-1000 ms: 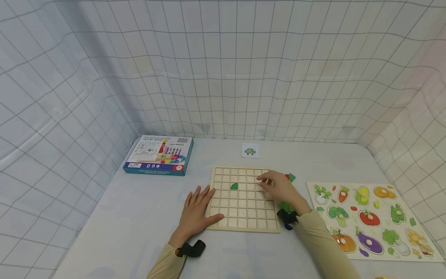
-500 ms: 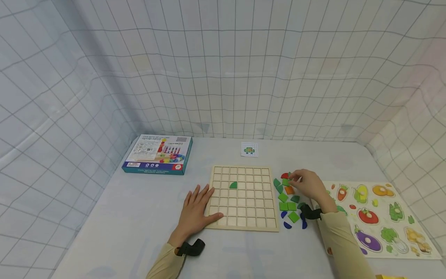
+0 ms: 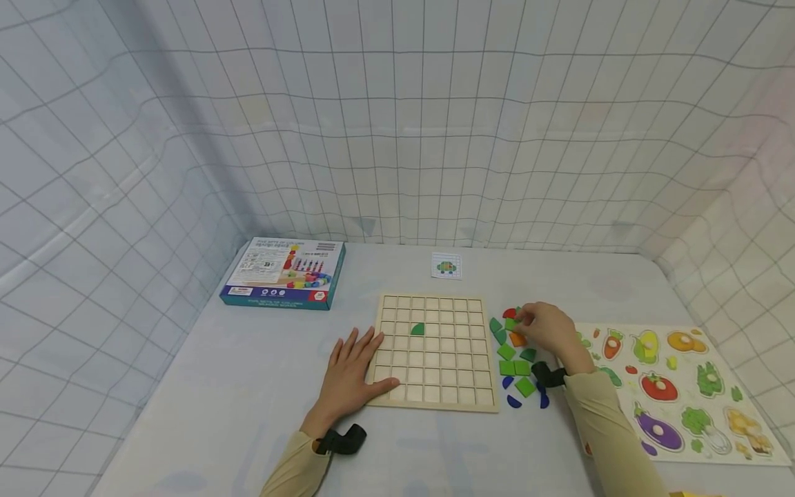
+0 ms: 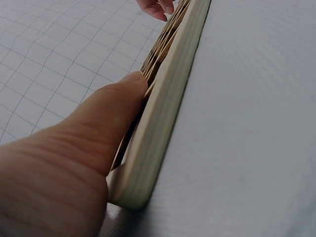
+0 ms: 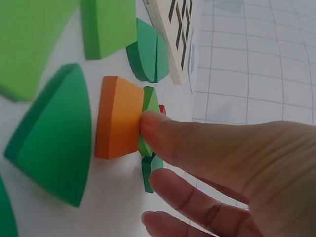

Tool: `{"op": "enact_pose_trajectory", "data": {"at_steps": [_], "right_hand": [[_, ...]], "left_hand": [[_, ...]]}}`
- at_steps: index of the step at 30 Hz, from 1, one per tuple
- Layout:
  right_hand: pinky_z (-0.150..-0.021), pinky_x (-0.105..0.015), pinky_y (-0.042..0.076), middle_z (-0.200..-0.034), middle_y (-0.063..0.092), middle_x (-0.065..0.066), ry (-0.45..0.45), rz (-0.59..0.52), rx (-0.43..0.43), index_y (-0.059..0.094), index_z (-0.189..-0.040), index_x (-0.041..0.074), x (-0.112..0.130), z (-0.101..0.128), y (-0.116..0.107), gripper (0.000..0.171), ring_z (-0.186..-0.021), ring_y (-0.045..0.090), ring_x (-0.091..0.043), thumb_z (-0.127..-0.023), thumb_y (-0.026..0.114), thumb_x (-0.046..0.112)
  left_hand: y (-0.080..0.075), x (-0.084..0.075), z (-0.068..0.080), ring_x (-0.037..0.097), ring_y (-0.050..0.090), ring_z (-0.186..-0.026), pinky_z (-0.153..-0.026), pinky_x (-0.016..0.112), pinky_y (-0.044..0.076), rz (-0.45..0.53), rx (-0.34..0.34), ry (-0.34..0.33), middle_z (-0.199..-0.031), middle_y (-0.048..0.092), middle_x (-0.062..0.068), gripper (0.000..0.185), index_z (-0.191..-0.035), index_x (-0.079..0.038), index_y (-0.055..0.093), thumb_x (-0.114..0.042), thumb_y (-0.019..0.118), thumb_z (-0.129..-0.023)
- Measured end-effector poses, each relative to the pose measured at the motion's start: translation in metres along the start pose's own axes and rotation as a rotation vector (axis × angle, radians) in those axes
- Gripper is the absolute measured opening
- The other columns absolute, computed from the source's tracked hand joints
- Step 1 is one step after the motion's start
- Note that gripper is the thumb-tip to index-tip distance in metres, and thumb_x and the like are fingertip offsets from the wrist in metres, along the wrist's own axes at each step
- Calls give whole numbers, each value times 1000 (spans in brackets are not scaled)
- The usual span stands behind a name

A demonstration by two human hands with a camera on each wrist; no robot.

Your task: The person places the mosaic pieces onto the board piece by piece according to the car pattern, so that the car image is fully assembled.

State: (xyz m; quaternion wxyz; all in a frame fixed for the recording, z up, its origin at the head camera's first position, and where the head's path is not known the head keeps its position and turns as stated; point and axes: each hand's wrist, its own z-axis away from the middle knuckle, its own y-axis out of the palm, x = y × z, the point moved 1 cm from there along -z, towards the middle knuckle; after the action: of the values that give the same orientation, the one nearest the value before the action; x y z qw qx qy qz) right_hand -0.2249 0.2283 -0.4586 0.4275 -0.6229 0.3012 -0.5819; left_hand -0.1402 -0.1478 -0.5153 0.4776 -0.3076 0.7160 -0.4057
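Head view: left hand [image 3: 348, 378] spread on the grid board [image 3: 448, 360]; right hand [image 3: 549, 330] touching a green square [image 3: 510, 324], whether pinching I can't tell.

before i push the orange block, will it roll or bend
The orange block probably won't roll, lying flat with straight edges. It looks stiff, its thick sides unbent. It likely slides rather than tips, being wider than tall.

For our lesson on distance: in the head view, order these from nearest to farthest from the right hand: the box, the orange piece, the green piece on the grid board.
From the right hand:
1. Orange piece, close beside it on the left.
2. Green piece, on the grid board, farther left.
3. Box, farthest left, past the board.
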Motion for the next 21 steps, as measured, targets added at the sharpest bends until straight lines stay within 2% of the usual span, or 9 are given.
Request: {"op": "enact_pose_trajectory", "data": {"at_steps": [12,21], "right_hand": [[-64,-40,46,-85,63,-7,78,18,43,70,-95,5,-3,-8,0,23,-75,56,-24,-81,74,22],[-65,-41,45,-84,61,-9,76,-23,45,62,-87,6,-1,-12,1,19,-74,54,-27,-78,76,15]], "left_hand": [[0,0,0,33,13,-142,-110,54,6,-9,5,-3,-152,30,7,89,-148,-14,37,-63,63,-78],[0,1,1,32,13,-142,-110,53,6,-7,0,0,-152,30,7,90,-148,-14,36,-64,63,-78]]}}
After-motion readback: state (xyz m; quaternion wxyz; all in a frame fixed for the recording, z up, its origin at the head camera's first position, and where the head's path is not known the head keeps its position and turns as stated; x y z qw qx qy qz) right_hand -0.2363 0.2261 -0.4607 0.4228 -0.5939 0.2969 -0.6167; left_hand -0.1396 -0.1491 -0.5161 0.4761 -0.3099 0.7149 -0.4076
